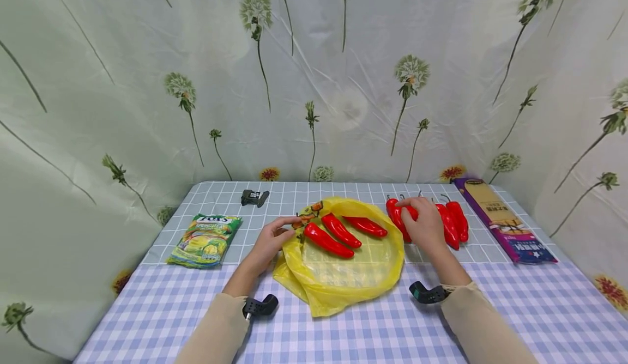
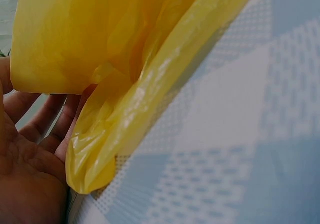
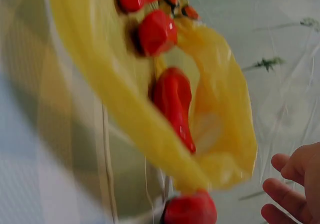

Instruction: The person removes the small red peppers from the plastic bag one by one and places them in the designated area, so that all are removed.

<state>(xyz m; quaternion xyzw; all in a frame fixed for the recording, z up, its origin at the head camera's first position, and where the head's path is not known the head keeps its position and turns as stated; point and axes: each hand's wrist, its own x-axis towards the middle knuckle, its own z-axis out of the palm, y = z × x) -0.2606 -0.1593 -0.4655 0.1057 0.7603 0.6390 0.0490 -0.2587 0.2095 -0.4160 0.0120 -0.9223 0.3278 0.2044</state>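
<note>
Step in hand: loading peppers into yellow bag, mid-table. Three inside. Left hand pinches the bag's left rim. Right hand rests on pepper pile just right; grasp unclear. Next, likely: lift one, carry left into the opening.

A staged tabletop set — not a lived-in room. A dandelion-print curtain walls in the checked tablecloth — groceries lie on it.

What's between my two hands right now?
In the head view, the yellow bag with three red peppers on it lies between the left hand and right hand.
</note>
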